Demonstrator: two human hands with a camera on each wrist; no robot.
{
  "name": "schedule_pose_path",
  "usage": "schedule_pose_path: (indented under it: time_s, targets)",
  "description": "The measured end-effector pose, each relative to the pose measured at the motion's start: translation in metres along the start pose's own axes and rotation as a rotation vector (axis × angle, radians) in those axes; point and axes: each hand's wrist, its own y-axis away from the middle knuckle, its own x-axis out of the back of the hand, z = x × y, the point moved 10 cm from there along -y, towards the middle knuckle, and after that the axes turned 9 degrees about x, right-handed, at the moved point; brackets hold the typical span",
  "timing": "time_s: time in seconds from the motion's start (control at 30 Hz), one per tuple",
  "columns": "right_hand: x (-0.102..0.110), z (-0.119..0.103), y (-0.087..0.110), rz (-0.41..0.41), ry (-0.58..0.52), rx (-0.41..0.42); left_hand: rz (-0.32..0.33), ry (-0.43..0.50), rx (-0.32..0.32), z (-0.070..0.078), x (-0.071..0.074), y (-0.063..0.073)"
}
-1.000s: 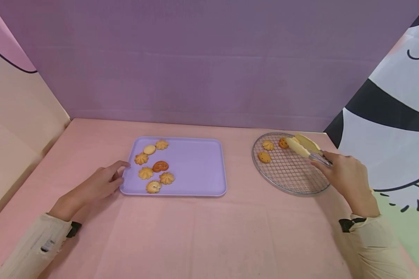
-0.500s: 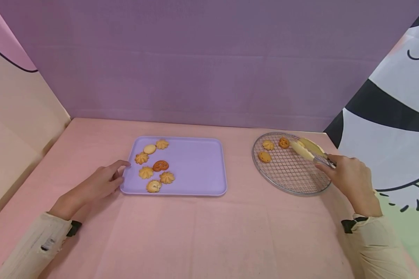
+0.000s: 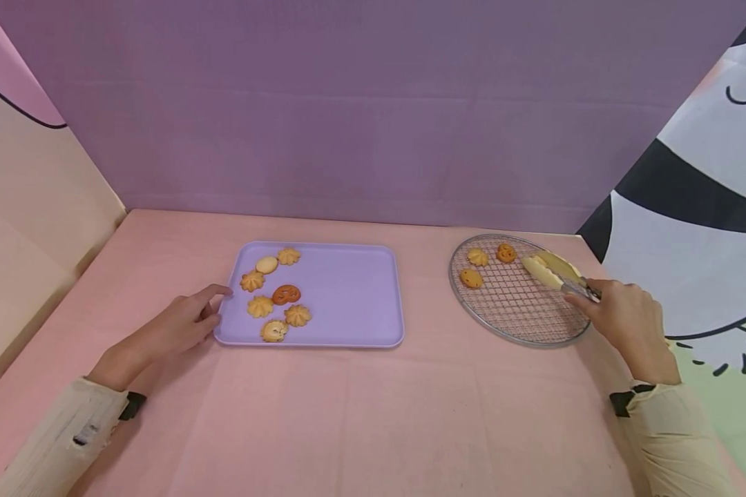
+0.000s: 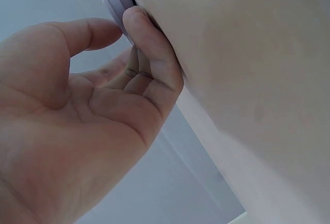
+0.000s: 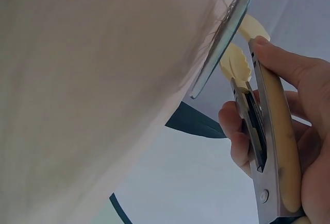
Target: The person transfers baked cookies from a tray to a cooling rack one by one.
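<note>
Tongs [image 3: 543, 275] shifted slightly R, in R hand [image 3: 624, 314].

passage: between tray [image 3: 354, 297] and rack [image 3: 522, 314]; obstacles: tongs [image 3: 552, 279] over rack, cookies [image 3: 260, 307] on tray's left

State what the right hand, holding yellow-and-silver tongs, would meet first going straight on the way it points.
Likely the brown pretzel-shaped biscuit on the round metal wire rack, just ahead of the tongs in the right hand. Their height is unclear, so they might pass above it.
</note>
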Motion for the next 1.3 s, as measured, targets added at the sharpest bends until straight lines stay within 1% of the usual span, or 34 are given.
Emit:
schedule_pose_path:
  time_s: [0.43,0.57,0.77,0.83,1.1,1.3]
  targets:
    - [-0.001,0.004,0.001,-0.003,-0.013,-0.014,-0.009,0.015,0.006,-0.001,-0.002,-0.001]
    - [0.002,0.002,0.001,0.019,-0.02,0.0,-0.008,0.014,0.004,0.0,-0.001,-0.001]
    - [0.011,-0.002,-0.001,0.05,-0.031,0.016,0.012,0.004,-0.03,0.005,0.001,0.001]
    - [0.012,-0.005,-0.001,0.054,-0.03,0.018,0.014,0.0,-0.029,0.005,0.002,0.001]
    - [0.02,-0.02,-0.004,0.074,-0.007,0.055,0.0,0.007,-0.006,0.001,0.0,0.001]
    - [0.03,-0.042,-0.006,0.103,0.002,0.111,0.002,0.006,-0.005,0.001,0.0,0.001]
